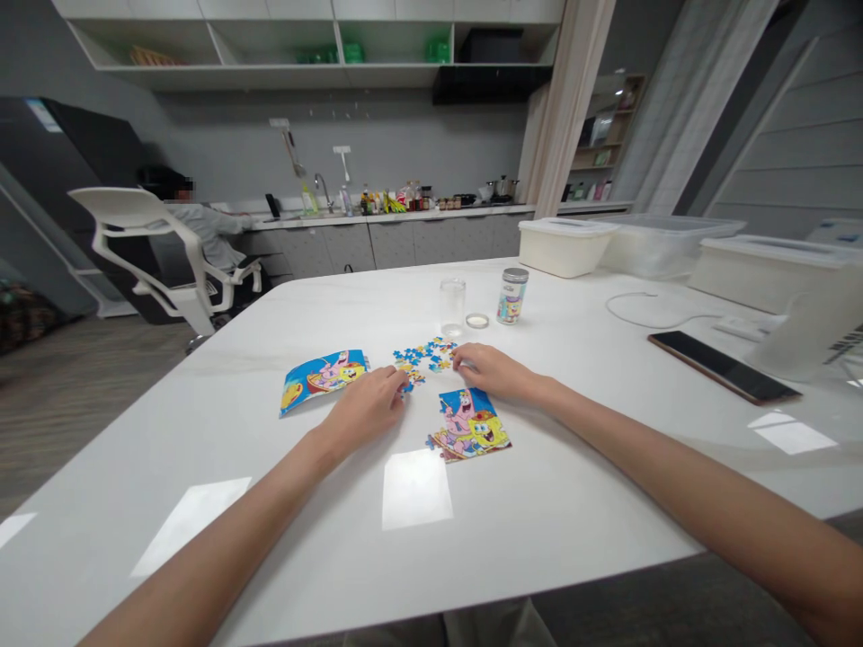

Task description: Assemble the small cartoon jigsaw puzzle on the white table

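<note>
On the glossy white tabletop (222,449), one curved picture card (324,382) lies beside the left hand (368,409), whose fingers bunch together at a heap of small cardboard jigsaw pieces (424,357), pinching or not cannot be told; the right hand (489,373), fingers together, rests at the heap's right edge, above one nearly whole jigsaw puzzle (468,424).
</note>
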`<state>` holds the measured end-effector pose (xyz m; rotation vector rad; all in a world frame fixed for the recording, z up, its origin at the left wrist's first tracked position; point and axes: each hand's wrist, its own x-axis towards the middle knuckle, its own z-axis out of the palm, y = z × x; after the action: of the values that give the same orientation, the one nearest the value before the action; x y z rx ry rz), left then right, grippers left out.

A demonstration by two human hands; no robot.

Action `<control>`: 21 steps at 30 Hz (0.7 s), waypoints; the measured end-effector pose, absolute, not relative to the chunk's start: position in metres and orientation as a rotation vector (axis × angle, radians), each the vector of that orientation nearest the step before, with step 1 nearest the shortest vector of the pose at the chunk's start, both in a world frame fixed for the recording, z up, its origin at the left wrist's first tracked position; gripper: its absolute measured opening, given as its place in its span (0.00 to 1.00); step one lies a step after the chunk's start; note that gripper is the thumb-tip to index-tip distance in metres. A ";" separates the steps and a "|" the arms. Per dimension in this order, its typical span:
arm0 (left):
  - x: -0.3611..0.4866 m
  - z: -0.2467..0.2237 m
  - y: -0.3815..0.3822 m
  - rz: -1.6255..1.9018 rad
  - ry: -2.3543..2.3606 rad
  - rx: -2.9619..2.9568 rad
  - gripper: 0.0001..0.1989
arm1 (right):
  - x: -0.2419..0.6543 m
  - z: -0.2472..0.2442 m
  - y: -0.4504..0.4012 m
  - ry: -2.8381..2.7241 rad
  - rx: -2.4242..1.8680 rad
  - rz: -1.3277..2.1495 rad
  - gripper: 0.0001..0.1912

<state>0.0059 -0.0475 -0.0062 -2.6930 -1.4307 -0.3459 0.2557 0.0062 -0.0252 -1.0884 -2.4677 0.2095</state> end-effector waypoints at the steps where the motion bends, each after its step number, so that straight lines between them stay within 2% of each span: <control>1: 0.006 -0.006 -0.048 -0.355 -1.425 -2.692 0.10 | 0.256 -0.024 0.006 -2.473 -1.100 0.222 0.10; 11: 0.007 -0.006 -0.048 -0.384 -1.451 -2.691 0.06 | 0.255 -0.025 0.007 -2.492 -0.999 0.206 0.11; 21: 0.000 -0.002 -0.042 -0.755 -1.741 -3.059 0.08 | 0.255 -0.024 0.007 -2.483 -1.007 0.254 0.11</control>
<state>0.0001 -0.0420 -0.0022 -3.0593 -1.7413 -0.7549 0.2552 0.0071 -0.0241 -1.0065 -2.4833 0.2540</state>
